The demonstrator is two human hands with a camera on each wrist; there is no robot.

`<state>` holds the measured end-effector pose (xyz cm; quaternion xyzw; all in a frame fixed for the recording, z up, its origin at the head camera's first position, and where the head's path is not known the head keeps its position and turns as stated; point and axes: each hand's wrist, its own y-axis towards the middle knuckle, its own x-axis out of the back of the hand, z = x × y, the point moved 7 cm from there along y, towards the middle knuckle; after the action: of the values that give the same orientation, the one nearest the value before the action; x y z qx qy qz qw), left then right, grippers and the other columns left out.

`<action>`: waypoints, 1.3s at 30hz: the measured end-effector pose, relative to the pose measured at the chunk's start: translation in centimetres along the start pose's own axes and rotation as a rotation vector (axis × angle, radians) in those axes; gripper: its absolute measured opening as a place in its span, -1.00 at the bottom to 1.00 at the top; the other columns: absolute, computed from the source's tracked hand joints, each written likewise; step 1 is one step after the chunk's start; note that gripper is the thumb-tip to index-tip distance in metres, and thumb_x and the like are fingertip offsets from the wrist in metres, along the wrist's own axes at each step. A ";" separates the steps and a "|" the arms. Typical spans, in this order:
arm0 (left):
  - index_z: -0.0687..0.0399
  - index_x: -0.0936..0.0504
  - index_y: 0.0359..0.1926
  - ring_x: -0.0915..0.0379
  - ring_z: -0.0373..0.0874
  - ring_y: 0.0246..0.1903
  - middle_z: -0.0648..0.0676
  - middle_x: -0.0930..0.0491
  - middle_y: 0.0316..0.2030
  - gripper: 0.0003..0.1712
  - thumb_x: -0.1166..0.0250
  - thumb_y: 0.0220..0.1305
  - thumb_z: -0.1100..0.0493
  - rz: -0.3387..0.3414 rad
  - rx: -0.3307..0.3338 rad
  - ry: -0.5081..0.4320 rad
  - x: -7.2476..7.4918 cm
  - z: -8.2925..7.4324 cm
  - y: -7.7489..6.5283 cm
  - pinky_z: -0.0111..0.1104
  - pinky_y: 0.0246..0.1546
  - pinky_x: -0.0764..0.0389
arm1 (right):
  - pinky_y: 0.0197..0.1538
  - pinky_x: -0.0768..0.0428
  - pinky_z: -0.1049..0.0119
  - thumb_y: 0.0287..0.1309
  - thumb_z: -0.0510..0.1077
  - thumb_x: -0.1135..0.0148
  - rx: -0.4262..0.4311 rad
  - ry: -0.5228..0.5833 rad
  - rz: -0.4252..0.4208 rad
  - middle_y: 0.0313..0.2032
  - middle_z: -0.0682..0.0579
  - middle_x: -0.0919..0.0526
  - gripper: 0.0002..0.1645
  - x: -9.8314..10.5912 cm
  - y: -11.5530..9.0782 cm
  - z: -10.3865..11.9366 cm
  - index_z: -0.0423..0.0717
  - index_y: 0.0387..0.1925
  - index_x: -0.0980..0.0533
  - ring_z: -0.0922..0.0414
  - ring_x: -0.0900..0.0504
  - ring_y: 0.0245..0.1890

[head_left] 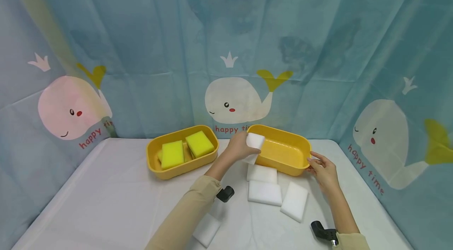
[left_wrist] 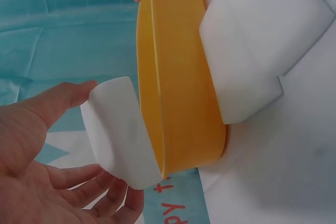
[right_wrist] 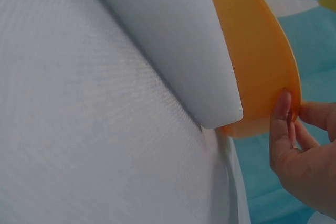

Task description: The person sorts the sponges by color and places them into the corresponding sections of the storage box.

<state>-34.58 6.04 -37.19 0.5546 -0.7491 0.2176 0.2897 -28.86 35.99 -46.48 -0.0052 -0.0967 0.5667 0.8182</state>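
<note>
Separately, hands (head_left: 238,149) (head_left: 326,172) grip a foam block (head_left: 255,140) and rounded tray (head_left: 284,153).

Setting: a curtained tabletop booth; home, lab or shop cannot be determined. Blue curtain (head_left: 170,45) printed with whales (head_left: 235,100) hangs beyond the grips of the left hand (head_left: 238,148) and right hand (head_left: 325,173), and encloses both flanks. A white table (head_left: 116,187) lies beneath the grips. Cameras (head_left: 226,193) at both wrists, behind the grips, indicate a recording set.
</note>
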 end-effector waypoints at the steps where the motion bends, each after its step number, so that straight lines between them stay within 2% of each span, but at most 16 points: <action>1: 0.35 -0.43 0.42 -0.50 0.14 0.18 0.30 -0.55 0.26 -0.15 -0.57 0.25 0.07 -0.002 0.002 0.004 -0.1 -0.1 0.1 -0.01 0.26 -0.62 | -0.11 -0.71 0.51 0.57 -0.22 -0.13 0.001 0.001 -0.001 -0.20 0.14 -0.55 -0.33 0.0 0.0 0.0 -0.30 0.56 -0.22 0.36 -0.63 -0.31; 10: 0.34 -0.52 0.23 -0.51 0.04 -0.03 0.22 -0.62 0.01 -0.30 -0.59 0.22 0.07 -0.014 0.002 0.049 -0.8 -0.4 1.6 -0.13 0.09 -0.69 | -0.12 -0.71 0.51 0.57 -0.22 -0.13 0.004 0.000 -0.009 -0.19 0.13 -0.55 -0.34 0.0 -0.1 0.1 -0.30 0.56 -0.23 0.36 -0.63 -0.32; 17: 0.30 -0.53 0.22 -0.50 0.00 -0.03 0.18 -0.61 0.01 -0.30 -0.60 0.22 0.02 -0.020 0.027 0.096 -1.6 -0.3 2.8 -0.19 0.07 -0.68 | -0.14 -0.70 0.54 0.57 -0.20 -0.13 -0.003 -0.015 -0.012 -0.13 0.04 -0.56 -0.34 -0.1 -0.1 0.1 -0.29 0.56 -0.24 0.35 -0.63 -0.31; 22: 0.31 -0.53 0.20 -0.50 -0.01 -0.05 0.19 -0.61 0.00 -0.32 -0.58 0.24 0.00 -0.024 0.042 0.122 -1.9 -0.3 3.6 -0.21 0.05 -0.67 | -0.14 -0.70 0.53 0.58 -0.21 -0.12 -0.001 -0.016 -0.016 -0.16 0.09 -0.56 -0.35 -0.1 -0.1 0.2 -0.30 0.56 -0.24 0.36 -0.62 -0.33; 29: 0.30 -0.56 0.10 -0.45 -0.05 -0.16 0.14 -0.59 -0.12 -0.39 -0.58 0.24 -0.01 -0.032 0.029 0.146 -2.3 -0.6 4.6 -0.25 -0.07 -0.64 | -0.15 -0.70 0.53 0.57 -0.22 -0.13 0.001 -0.002 -0.014 -0.19 0.11 -0.56 -0.34 0.0 0.0 0.2 -0.30 0.56 -0.23 0.36 -0.62 -0.34; 39: 0.31 -0.55 0.18 -0.45 0.09 0.08 0.23 -0.53 0.10 -0.33 -0.56 0.26 -0.04 -0.063 0.082 0.126 -2.8 0.0 5.9 -0.11 0.17 -0.60 | -0.13 -0.70 0.52 0.58 -0.21 -0.13 -0.005 -0.003 -0.014 -0.19 0.12 -0.55 -0.34 0.0 0.1 0.1 -0.30 0.57 -0.23 0.35 -0.61 -0.33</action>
<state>-39.64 9.75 -39.10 0.5747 -0.7020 0.2731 0.3200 -28.97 35.96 -46.36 -0.0058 -0.0995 0.5605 0.8221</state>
